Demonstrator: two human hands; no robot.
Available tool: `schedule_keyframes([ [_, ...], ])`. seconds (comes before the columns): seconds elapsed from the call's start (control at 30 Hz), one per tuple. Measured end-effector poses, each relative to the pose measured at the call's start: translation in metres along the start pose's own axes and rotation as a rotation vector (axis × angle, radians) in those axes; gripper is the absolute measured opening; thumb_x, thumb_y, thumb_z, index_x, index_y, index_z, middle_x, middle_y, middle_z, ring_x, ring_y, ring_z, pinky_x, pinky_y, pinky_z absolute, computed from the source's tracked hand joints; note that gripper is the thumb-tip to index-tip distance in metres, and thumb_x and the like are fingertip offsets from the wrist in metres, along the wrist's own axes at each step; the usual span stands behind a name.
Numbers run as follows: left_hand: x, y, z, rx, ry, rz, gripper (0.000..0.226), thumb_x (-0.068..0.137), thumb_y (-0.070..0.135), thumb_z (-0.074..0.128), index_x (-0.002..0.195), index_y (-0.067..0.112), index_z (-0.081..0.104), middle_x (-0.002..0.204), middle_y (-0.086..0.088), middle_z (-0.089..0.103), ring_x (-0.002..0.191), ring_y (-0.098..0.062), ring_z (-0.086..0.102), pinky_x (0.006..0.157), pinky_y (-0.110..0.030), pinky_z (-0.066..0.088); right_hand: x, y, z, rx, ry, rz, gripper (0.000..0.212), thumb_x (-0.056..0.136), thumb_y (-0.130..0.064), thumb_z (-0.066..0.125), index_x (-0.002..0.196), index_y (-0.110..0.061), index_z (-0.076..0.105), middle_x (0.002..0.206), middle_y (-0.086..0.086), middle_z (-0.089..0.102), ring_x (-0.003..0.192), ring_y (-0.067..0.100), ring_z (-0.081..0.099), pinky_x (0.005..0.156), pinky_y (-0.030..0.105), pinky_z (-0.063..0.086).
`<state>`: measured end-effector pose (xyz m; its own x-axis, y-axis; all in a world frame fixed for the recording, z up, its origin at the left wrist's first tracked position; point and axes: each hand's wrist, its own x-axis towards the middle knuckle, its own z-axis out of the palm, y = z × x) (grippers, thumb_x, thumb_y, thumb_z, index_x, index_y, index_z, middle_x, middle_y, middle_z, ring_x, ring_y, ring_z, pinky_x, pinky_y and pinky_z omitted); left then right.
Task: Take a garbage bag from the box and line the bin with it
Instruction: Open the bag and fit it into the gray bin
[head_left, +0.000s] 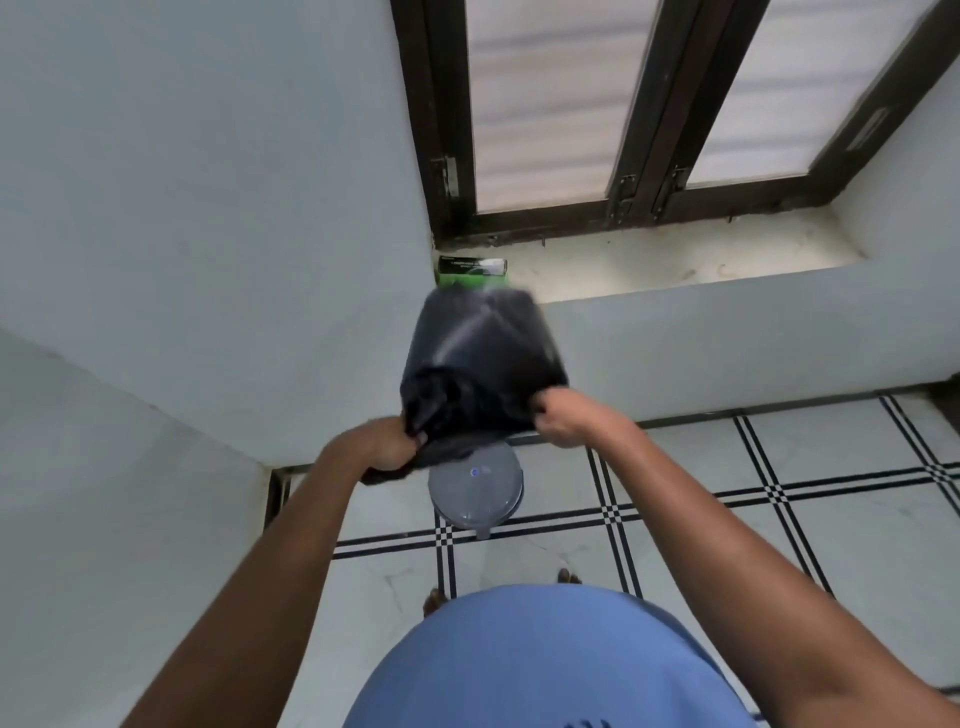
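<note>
A black garbage bag (480, 364) billows in the air in front of me, puffed out and blurred. My left hand (389, 444) grips its open edge on the left, and my right hand (569, 418) grips the edge on the right. Below the bag, on the tiled floor, stands a small grey round bin (475, 491), its top partly hidden by the bag. The green and black bag box (471, 269) sits on the window sill at its left end, just beyond the bag.
Pale walls close in on the left and ahead. A dark-framed window (623, 197) sits above the sill (675, 265). The floor (779, 467) is white tile with black lines. My bare feet (569, 577) show near the bin.
</note>
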<state>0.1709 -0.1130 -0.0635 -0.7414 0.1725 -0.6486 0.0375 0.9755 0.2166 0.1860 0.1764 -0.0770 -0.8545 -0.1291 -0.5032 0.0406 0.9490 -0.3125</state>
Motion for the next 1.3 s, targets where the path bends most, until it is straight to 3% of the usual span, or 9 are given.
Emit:
schedule_keyframes([
  [0.03, -0.002, -0.004, 0.008, 0.034, -0.212, -0.043, 0.047, 0.11, 0.048, 0.048, 0.136, 0.015, 0.07, 0.138, -0.016, 0.071, 0.12, -0.033, 0.069, 0.1, -0.04, 0.054, -0.004, 0.003, 0.006, -0.085, -0.286, 0.06, 0.034, 0.094, -0.027, 0.055, 0.114, -0.006, 0.074, 0.119, 0.018, 0.076, 0.11, 0.039, 0.073, 0.084, 0.047, 0.063],
  [0.1, -0.003, -0.007, 0.018, -0.14, -0.205, -0.024, 0.041, 0.107, 0.038, 0.054, 0.128, 0.01, 0.075, 0.13, -0.013, 0.074, 0.117, -0.033, 0.07, 0.098, -0.042, 0.053, -0.012, 0.009, 0.011, 0.107, -0.388, 0.06, 0.022, 0.098, -0.019, 0.056, 0.102, -0.011, 0.075, 0.101, 0.008, 0.074, 0.099, 0.03, 0.07, 0.075, 0.036, 0.059],
  [0.23, -0.003, 0.005, 0.032, -0.711, 0.114, -0.071, 0.034, 0.106, 0.024, 0.055, 0.11, -0.003, 0.075, 0.111, -0.024, 0.079, 0.104, -0.038, 0.075, 0.084, -0.038, 0.052, -0.015, 0.022, 0.017, 0.854, -0.029, 0.084, 0.029, 0.106, -0.015, 0.053, 0.111, -0.013, 0.082, 0.098, 0.002, 0.078, 0.085, 0.015, 0.068, 0.067, 0.025, 0.051],
  [0.43, -0.009, 0.047, 0.031, -1.029, 0.266, -0.051, 0.032, 0.108, 0.043, 0.057, 0.118, 0.02, 0.078, 0.112, -0.003, 0.082, 0.106, -0.023, 0.077, 0.099, -0.041, 0.059, -0.006, 0.05, 0.013, 1.253, 0.35, 0.255, 0.026, 0.106, -0.023, 0.059, 0.107, -0.007, 0.079, 0.096, 0.007, 0.077, 0.088, 0.02, 0.069, 0.076, 0.033, 0.053],
  [0.57, -0.008, 0.087, 0.04, -1.172, 0.257, -0.064, 0.021, 0.109, 0.04, 0.059, 0.113, 0.031, 0.078, 0.111, 0.005, 0.082, 0.106, -0.018, 0.077, 0.095, -0.035, 0.059, -0.01, 0.077, 0.01, 1.183, 0.456, 0.181, 0.023, 0.107, -0.019, 0.056, 0.11, -0.02, 0.079, 0.098, 0.0, 0.078, 0.086, 0.014, 0.069, 0.08, 0.032, 0.057],
  [0.9, 0.001, 0.143, 0.093, -1.352, 0.178, -0.129, 0.021, 0.106, 0.032, 0.069, 0.117, 0.017, 0.079, 0.106, -0.004, 0.086, 0.105, -0.025, 0.082, 0.102, -0.046, 0.063, -0.025, 0.114, 0.03, 0.838, 0.166, -0.057, 0.029, 0.103, -0.05, 0.07, 0.119, -0.025, 0.074, 0.098, -0.016, 0.076, 0.091, 0.007, 0.071, 0.085, 0.03, 0.055],
  [1.03, 0.007, 0.14, 0.097, -1.353, 0.16, -0.124, 0.028, 0.105, 0.034, 0.069, 0.124, 0.015, 0.079, 0.109, -0.004, 0.086, 0.107, -0.025, 0.082, 0.104, -0.048, 0.062, -0.026, 0.11, 0.042, 0.886, 0.093, -0.045, 0.025, 0.102, -0.056, 0.072, 0.103, -0.031, 0.072, 0.073, -0.031, 0.069, 0.07, -0.003, 0.063, 0.069, 0.021, 0.047],
  [1.2, 0.007, 0.136, 0.105, -1.359, 0.117, -0.117, 0.024, 0.109, 0.028, 0.064, 0.122, 0.014, 0.08, 0.108, -0.004, 0.086, 0.106, -0.025, 0.082, 0.099, -0.042, 0.063, -0.027, 0.103, 0.065, 0.943, 0.033, 0.013, 0.046, 0.101, -0.067, 0.064, 0.11, -0.025, 0.079, 0.105, -0.011, 0.083, 0.105, 0.011, 0.077, 0.093, 0.034, 0.059],
  [1.3, 0.008, 0.131, 0.119, -1.367, 0.058, -0.158, 0.024, 0.11, 0.029, 0.063, 0.118, 0.016, 0.081, 0.107, -0.004, 0.086, 0.106, -0.026, 0.082, 0.1, -0.043, 0.062, -0.021, 0.105, 0.085, 0.939, -0.019, 0.061, 0.046, 0.108, -0.058, 0.058, 0.1, -0.016, 0.076, 0.094, -0.008, 0.078, 0.093, 0.014, 0.071, 0.085, 0.036, 0.053],
])
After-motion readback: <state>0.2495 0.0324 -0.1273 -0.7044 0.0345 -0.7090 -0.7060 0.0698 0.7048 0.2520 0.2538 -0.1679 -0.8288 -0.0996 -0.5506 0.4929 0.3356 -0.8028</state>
